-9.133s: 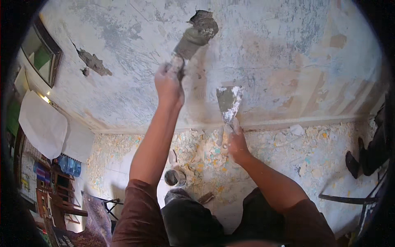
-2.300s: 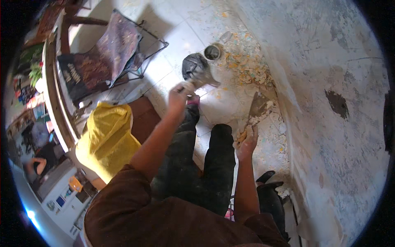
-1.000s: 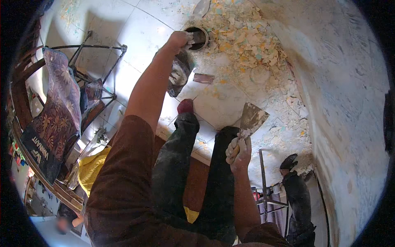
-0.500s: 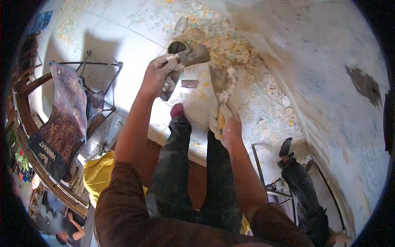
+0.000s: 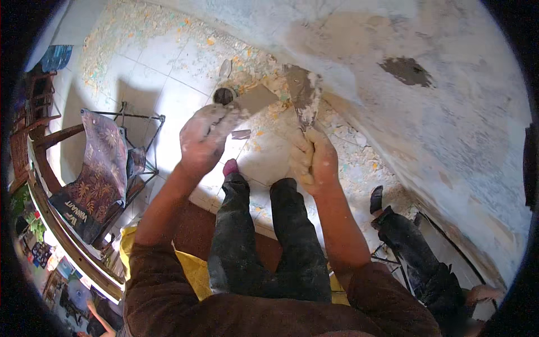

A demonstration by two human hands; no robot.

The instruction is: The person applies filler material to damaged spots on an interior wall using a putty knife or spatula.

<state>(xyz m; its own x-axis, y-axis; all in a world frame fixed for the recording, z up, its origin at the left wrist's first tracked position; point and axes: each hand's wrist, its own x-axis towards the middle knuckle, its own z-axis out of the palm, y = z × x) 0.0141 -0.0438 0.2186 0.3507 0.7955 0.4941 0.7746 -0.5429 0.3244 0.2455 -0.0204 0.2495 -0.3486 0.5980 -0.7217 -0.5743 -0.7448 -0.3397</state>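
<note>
My left hand (image 5: 203, 139), fingers closed and dusted white, grips a scraper (image 5: 259, 100) whose flat grey blade points right. In my right hand (image 5: 318, 158) is a putty knife (image 5: 298, 83), its wide blade pointing away from me. Grey-brown paste coats that blade, with whitish crust along its right edge and neck. The two blades are close together; whether they touch I cannot tell. Both handles are mostly hidden by my fingers. Beyond my left hand, a dark round container (image 5: 224, 95) stands on the floor. A dark wet patch (image 5: 407, 71) marks the wall at right.
Paint flakes (image 5: 247, 66) litter the tiled floor along the wall (image 5: 359, 45). A folding chair (image 5: 105, 180) with patterned cloth stands at left. Yellow cloth (image 5: 192, 274) lies beside my legs. Another person's leg (image 5: 407, 241) stretches at right; a small brownish piece (image 5: 241, 135) lies ahead.
The view has turned, bringing the wall and its dark patch further left. My left hand has lowered slightly, and its scraper blade now shows flatter and more fully beside the putty knife.
</note>
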